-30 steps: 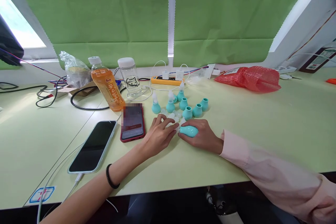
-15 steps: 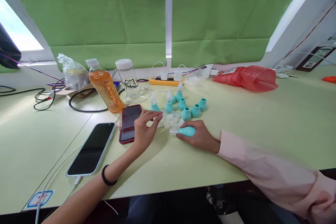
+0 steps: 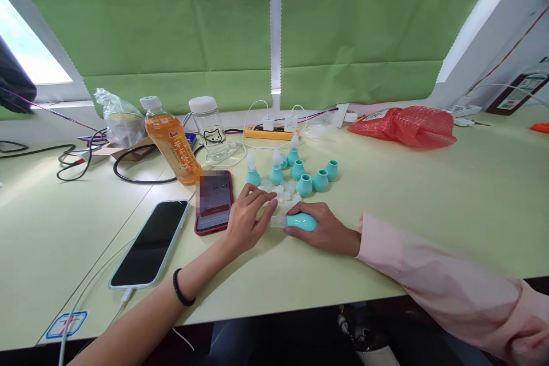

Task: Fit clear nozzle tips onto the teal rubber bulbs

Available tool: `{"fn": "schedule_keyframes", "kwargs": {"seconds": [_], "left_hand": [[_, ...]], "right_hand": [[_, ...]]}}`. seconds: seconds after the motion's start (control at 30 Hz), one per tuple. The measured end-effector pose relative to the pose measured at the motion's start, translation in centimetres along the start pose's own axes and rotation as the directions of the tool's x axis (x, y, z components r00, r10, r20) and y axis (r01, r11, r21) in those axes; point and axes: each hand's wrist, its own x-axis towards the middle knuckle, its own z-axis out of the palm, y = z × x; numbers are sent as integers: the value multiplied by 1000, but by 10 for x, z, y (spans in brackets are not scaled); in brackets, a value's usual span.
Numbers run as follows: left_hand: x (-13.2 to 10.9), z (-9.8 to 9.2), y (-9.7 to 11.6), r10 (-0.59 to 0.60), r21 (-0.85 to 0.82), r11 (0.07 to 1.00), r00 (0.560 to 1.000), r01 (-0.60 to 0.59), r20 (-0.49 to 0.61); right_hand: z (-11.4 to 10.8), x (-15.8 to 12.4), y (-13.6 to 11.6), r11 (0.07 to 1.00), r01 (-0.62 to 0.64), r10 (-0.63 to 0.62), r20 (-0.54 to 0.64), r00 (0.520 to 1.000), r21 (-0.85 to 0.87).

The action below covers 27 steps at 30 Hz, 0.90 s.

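Lying on its side, a teal bulb nasal aspirator (image 3: 302, 221) is gripped by my right hand (image 3: 328, 229), its clear nozzle (image 3: 278, 221) pointing left. My left hand (image 3: 249, 220) is just left of that nozzle, thumb and fingertips pinched together. Whatever is between them is hidden or too small to name. Several small clear plastic pieces (image 3: 283, 195) lie loose just beyond my left fingertips. Farther back stand teal bulbs with pale pointed tips (image 3: 277, 168). To their right are several teal bulbs with open necks (image 3: 304, 185).
A red-cased phone (image 3: 214, 200) lies beside my left hand, with a charging phone (image 3: 150, 243) farther left. An orange drink bottle (image 3: 174, 143), a clear cup (image 3: 212, 131) and a power strip (image 3: 270, 133) are behind. Red bubble wrap (image 3: 405, 127) lies back right.
My left hand has moved right and slightly toward me, closer to the nozzle. The right hand has shifted the aspirator slightly left and toward me.
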Motion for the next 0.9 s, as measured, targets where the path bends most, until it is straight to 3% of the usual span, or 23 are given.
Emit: {"fn": "schedule_keyframes", "kwargs": {"seconds": [0.1, 0.17, 0.3, 0.4, 0.6, 0.83, 0.9], "left_hand": [[-2, -4, 12, 35, -19, 999, 979, -32, 201], [-2, -3, 15, 10, -76, 997, 945, 16, 327], [-2, 2, 15, -143, -312, 896, 869, 318, 474], [-2, 3, 14, -206, -452, 750, 821, 482, 533], [-2, 4, 16, -220, -577, 499, 738, 647, 638], [0, 6, 16, -248, -582, 302, 652, 755, 716], [0, 6, 15, -284, -572, 332, 657, 751, 698]], "right_hand": [[-1, -1, -5, 997, -10, 5, 57, 998, 75], [-1, -2, -7, 992, -36, 26, 83, 996, 124], [-1, 0, -8, 975, -80, 59, 105, 993, 205], [-2, 1, -9, 967, -77, 59, 81, 995, 242], [-4, 1, -7, 954, -32, 10, 75, 997, 297], [-6, 1, -7, 953, 196, -217, 69, 974, 231], [-8, 0, -9, 944, 265, -280, 50, 959, 199]]}}
